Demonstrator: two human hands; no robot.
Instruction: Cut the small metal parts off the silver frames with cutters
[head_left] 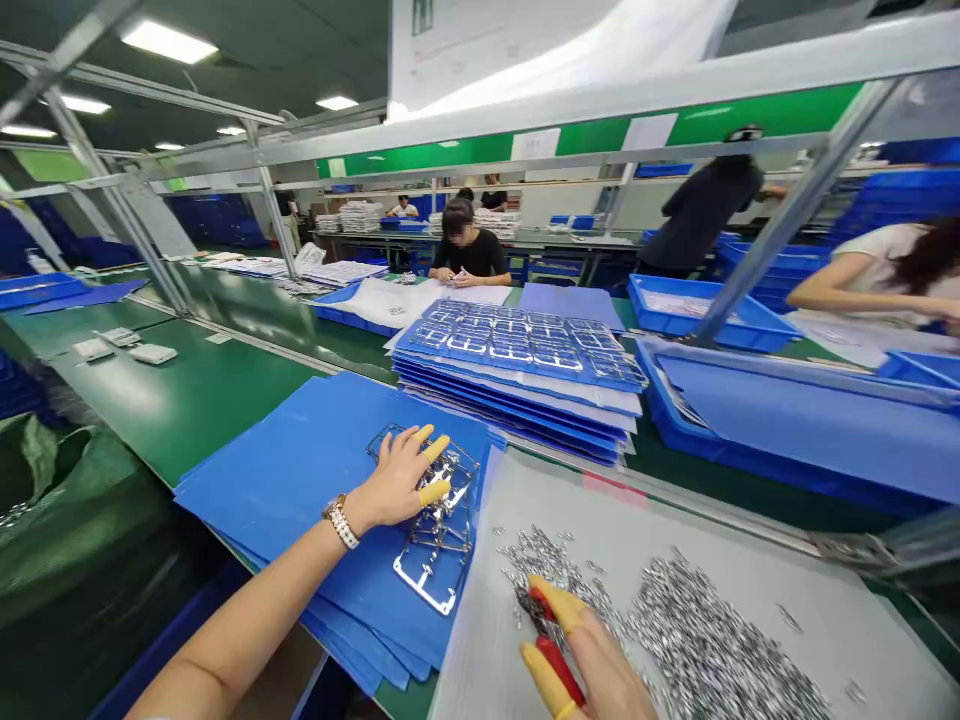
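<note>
My left hand [397,480], with yellow finger cots and a wristwatch, lies with its fingers spread over shiny chrome sprue frames [431,560]. The frames rest on a stack of blue sheets [285,460], and my hand hides part of them. In my right hand [592,660], at the bottom of the view, is a pair of red-handled nippers [555,655]. Their dark jaws are over the near edge of a loose pile of small silvery parts [555,560]. A larger pile of such parts [712,640] spreads to the right on a pale sheet [750,535].
Behind my hands rises a tall stack of blue sheets topped with chrome frames [510,335]. A blue tray [787,420] stands at right, beside a metal post [795,210]. A green bag [82,540] sits at left. Several people work beyond the bench.
</note>
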